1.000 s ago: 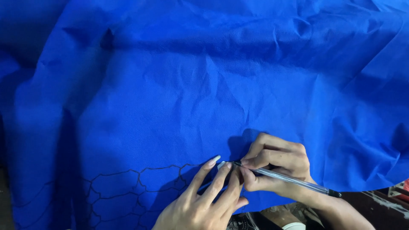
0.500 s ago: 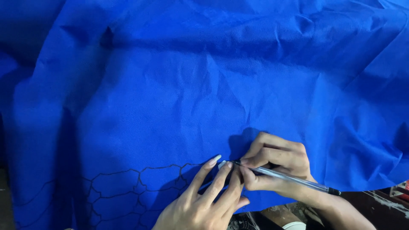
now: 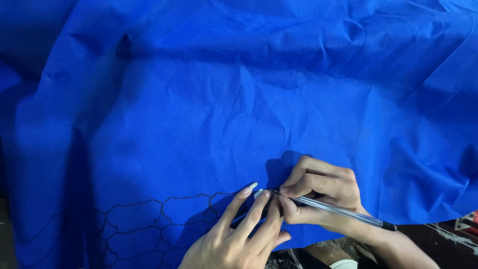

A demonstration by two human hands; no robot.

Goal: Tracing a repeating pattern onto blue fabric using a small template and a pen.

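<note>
Near lower edge of blue fabric, both hands at work. Right hand pinches clear ballpoint pen between thumb and fingers, tip down on cloth just beside left fingertips, dark cap end pointing toward lower right. Left hand lies flat, fingers spread slightly, pressing fabric, holding nothing. Black drawn line pattern of linked cells runs leftward from pen tip along hem. Fabric creased, folded in shadow at top. Dark table edge shows at lower right.
</note>
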